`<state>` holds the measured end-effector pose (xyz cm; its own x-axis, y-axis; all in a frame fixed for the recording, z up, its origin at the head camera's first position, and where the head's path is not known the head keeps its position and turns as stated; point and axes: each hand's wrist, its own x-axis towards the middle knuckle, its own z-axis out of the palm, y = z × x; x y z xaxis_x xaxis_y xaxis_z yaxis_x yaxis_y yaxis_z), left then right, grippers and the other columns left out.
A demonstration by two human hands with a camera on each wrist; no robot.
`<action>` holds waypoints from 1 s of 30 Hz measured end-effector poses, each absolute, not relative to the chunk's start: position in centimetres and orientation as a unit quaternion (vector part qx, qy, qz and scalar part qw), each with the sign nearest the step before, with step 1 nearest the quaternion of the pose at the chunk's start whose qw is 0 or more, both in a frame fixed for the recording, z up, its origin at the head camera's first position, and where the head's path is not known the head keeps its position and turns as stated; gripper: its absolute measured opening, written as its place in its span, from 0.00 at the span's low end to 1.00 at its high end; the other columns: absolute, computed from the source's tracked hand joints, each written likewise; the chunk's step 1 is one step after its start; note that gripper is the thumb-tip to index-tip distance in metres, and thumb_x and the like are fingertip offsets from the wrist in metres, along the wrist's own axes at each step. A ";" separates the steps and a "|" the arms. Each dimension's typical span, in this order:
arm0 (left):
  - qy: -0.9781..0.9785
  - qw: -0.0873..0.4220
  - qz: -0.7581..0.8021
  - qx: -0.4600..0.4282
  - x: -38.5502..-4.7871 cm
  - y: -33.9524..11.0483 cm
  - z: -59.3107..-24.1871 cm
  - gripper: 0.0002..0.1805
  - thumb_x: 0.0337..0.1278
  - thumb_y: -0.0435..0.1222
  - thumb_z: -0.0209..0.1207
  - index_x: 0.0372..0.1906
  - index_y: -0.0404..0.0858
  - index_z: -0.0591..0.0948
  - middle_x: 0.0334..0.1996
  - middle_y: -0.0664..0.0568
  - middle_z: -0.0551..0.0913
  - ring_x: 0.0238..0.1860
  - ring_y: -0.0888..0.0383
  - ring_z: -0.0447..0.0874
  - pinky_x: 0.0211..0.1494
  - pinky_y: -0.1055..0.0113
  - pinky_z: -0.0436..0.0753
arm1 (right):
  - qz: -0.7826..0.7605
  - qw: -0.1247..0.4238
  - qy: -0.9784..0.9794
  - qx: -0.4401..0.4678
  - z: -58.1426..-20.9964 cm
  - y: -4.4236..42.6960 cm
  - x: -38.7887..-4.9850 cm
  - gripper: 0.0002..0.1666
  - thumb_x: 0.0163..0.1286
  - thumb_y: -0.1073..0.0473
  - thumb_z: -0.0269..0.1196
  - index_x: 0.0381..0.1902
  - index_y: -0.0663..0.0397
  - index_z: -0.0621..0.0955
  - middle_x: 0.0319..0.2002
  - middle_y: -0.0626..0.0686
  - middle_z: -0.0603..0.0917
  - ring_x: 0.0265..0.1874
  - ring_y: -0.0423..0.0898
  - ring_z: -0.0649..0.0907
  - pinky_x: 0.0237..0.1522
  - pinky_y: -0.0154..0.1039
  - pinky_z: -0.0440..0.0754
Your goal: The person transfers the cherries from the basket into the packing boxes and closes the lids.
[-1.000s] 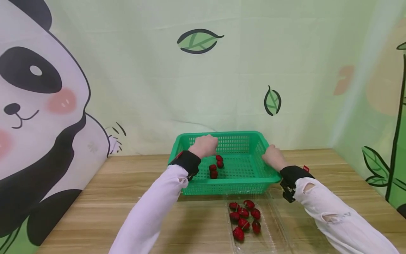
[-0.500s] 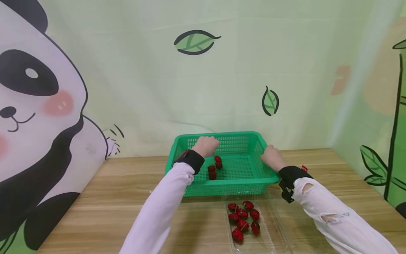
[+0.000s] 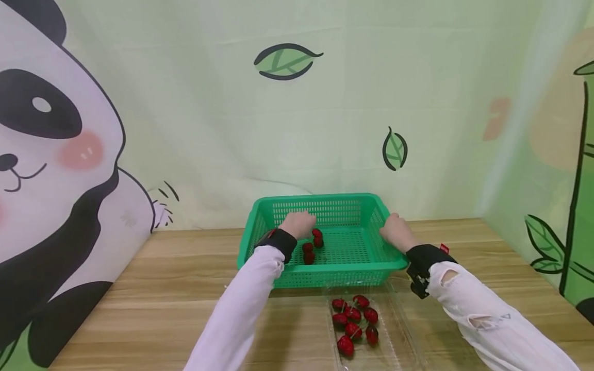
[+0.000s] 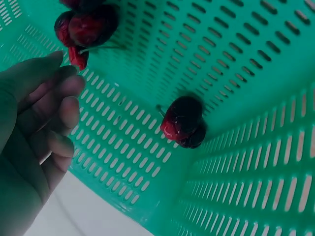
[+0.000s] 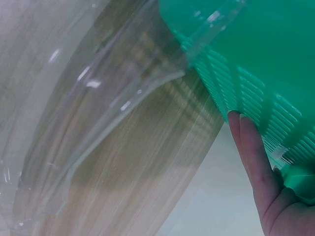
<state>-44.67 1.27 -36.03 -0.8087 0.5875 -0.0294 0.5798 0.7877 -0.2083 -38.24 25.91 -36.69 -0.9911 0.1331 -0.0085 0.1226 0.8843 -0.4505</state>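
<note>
Inside the green basket point(image 3: 350, 265), my left hand point(image 3: 298, 225) hangs low by the left side. The left wrist view shows this hand point(image 4: 42, 105) with loosely bent fingers and nothing between them, its fingertips close to dark red fruits point(image 4: 93, 27); whether they touch is unclear. Another pair of fruits point(image 4: 182, 120) lies farther along the basket floor. My right hand point(image 3: 398, 232) grips the basket's right rim. In the right wrist view, that hand point(image 5: 263, 182) has fingers laid along the outer wall of the basket point(image 5: 231, 78); its thumb is mostly hidden.
A clear plastic tray point(image 3: 394, 330) with several red fruits point(image 3: 353, 331) stands in front of the basket on the wooden table point(image 3: 185, 288). Behind the basket hangs a printed cloth point(image 3: 223, 129) with a panda and leaves.
My left hand has come down lower into the basket, nearer the fruits. My right hand stays at the rim. The head view has shifted slightly.
</note>
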 end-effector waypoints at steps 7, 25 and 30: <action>-0.948 0.002 0.098 -0.302 -44.9 1.3 -36.7 0.08 0.71 0.32 0.62 0.50 0.40 0.87 0.51 0.46 0.88 0.53 0.49 0.87 0.51 0.55 0.87 | 0.234 0.008 -0.970 -0.067 -36.7 26.0 -38.2 0.33 0.72 0.67 0.48 0.63 0.95 0.57 0.51 0.84 0.76 0.36 0.57 0.77 0.41 0.48 0.80; -0.951 -0.106 0.050 -0.286 -44.7 1.1 -37.4 0.08 0.74 0.32 0.58 0.45 0.38 0.87 0.24 0.55 0.74 0.27 0.58 0.64 0.34 0.66 0.67 | 0.231 0.001 -0.970 -0.078 -36.7 25.8 -38.2 0.32 0.73 0.66 0.49 0.62 0.94 0.58 0.50 0.82 0.78 0.35 0.56 0.76 0.40 0.47 0.80; -0.948 -0.107 0.024 -0.300 -44.7 0.9 -37.3 0.09 0.76 0.30 0.55 0.38 0.39 0.83 0.21 0.56 0.67 0.26 0.59 0.63 0.32 0.66 0.66 | 0.232 -0.001 -0.970 -0.078 -36.7 25.8 -38.3 0.32 0.74 0.66 0.49 0.63 0.94 0.58 0.51 0.83 0.77 0.35 0.56 0.76 0.40 0.47 0.80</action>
